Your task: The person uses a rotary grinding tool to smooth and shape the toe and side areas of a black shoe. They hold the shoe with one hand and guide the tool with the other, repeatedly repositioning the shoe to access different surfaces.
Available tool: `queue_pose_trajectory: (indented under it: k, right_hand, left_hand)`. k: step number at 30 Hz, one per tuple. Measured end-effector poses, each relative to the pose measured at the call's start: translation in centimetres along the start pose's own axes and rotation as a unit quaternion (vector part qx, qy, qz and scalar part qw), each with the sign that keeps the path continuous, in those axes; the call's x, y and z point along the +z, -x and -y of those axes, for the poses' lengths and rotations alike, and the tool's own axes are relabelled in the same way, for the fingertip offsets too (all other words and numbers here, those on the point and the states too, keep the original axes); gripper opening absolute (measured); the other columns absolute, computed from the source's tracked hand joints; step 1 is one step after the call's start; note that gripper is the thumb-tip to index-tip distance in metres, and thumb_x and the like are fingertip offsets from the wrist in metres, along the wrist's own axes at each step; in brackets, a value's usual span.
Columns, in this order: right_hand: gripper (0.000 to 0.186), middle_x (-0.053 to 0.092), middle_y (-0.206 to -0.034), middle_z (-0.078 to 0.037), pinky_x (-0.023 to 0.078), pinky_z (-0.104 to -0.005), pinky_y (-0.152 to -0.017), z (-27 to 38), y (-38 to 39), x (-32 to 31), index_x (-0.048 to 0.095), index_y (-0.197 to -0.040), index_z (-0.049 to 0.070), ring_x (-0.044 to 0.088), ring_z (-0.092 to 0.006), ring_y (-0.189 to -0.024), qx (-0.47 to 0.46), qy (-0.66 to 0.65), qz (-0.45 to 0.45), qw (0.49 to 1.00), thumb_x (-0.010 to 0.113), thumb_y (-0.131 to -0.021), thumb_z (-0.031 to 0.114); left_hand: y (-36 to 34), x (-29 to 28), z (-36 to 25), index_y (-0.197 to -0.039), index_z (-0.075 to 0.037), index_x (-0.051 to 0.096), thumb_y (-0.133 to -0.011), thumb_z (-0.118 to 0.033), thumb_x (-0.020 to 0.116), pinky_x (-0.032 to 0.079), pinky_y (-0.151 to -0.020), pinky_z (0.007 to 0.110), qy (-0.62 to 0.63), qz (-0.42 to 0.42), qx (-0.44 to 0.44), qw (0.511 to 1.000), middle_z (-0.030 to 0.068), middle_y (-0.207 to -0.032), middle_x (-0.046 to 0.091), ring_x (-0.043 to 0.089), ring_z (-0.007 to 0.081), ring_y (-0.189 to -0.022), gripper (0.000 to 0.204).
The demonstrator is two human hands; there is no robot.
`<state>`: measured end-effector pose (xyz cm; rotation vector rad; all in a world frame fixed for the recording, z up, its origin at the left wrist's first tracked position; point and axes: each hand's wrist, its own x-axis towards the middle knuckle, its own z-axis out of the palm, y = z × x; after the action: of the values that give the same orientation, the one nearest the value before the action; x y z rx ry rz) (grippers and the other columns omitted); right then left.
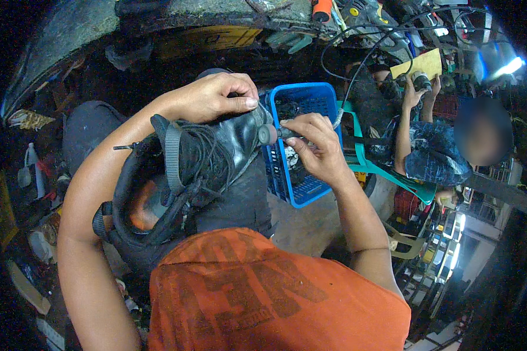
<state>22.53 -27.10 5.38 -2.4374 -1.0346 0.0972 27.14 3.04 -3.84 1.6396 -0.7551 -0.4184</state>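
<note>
A black lace-up boot (234, 137) lies across my lap, its toe pointing right and its padded opening toward me. My left hand (214, 96) is closed over the toe end, thumb bent along the sole edge. In my right hand (319, 146) is a rotary tool (285, 133), pinched between thumb and fingers. A small round grinding wheel (267, 134) at its tip sits against or very close to the boot's sole edge; contact is not clear. From behind the right hand, a grey-black cable or flexible shaft (346, 96) runs upward.
A blue plastic basket (304, 88) with dark items stands just behind my right hand. Beyond it is a teal plastic chair (357, 140). At right, a co-worker (430, 149) holds something with both hands. A cluttered dark workbench (99, 35) with tools and cables (392, 29) spans the far side.
</note>
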Motion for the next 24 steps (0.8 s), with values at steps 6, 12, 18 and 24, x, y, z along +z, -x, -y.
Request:
queue_pose_trajectory:
  k: [6, 12, 18, 24]
  right_hand:
    - [0.032, 0.072, -0.108, -0.009, 0.046, -0.0421, -0.091, -0.1, 0.2, 0.2, 0.076, -0.123, 0.012, 0.066, -0.03, -0.104, 0.003, -0.014, 0.02, 1.0, 0.077, -0.091, 0.017]
    - [0.031, 0.072, -0.11, -0.009, 0.043, -0.0436, -0.097, -1.1, 0.0, 0.2, 0.076, -0.124, 0.012, 0.066, -0.0301, -0.108, -0.005, -0.04, -0.007, 0.999, 0.075, -0.094, 0.018]
    - [0.03, 0.072, -0.11, -0.009, 0.042, -0.0434, -0.098, -1.8, -1.0, 0.5, 0.076, -0.124, 0.012, 0.066, -0.0293, -0.109, 0.0, -0.028, -0.029, 0.999, 0.074, -0.094, 0.017]
    - [0.03, 0.072, -0.109, -0.007, 0.041, -0.0434, -0.098, -1.3, -1.5, 0.5, 0.077, -0.123, 0.015, 0.065, -0.0285, -0.108, -0.007, -0.004, -0.013, 1.0, 0.076, -0.093, 0.015]
  left_hand:
    - [0.0, -0.1, -0.1, -0.105, 0.001, 0.071, -0.11, -0.043, 0.059, 0.046, -0.107, 0.039, -0.001, 0.005, -0.002, 1.0, 0.0118, -0.122, 0.068, 0.062, 0.0258, -0.118, 0.046]
    - [0.2, -0.1, 0.0, -0.11, 0.001, 0.071, -0.11, -0.043, 0.058, 0.047, -0.107, 0.04, -0.007, 0.011, 0.004, 1.0, 0.0129, -0.123, 0.068, 0.062, 0.0266, -0.119, 0.046]
    - [0.1, -0.2, 0.1, -0.113, 0.001, 0.071, -0.111, -0.042, 0.058, 0.047, -0.108, 0.04, -0.008, 0.017, 0.021, 1.0, 0.013, -0.123, 0.068, 0.062, 0.0274, -0.12, 0.046]
    - [0.3, -0.2, -0.1, -0.114, 0.001, 0.071, -0.111, -0.043, 0.057, 0.046, -0.109, 0.04, -0.009, 0.018, 0.017, 1.0, 0.0131, -0.124, 0.068, 0.062, 0.0282, -0.121, 0.046]
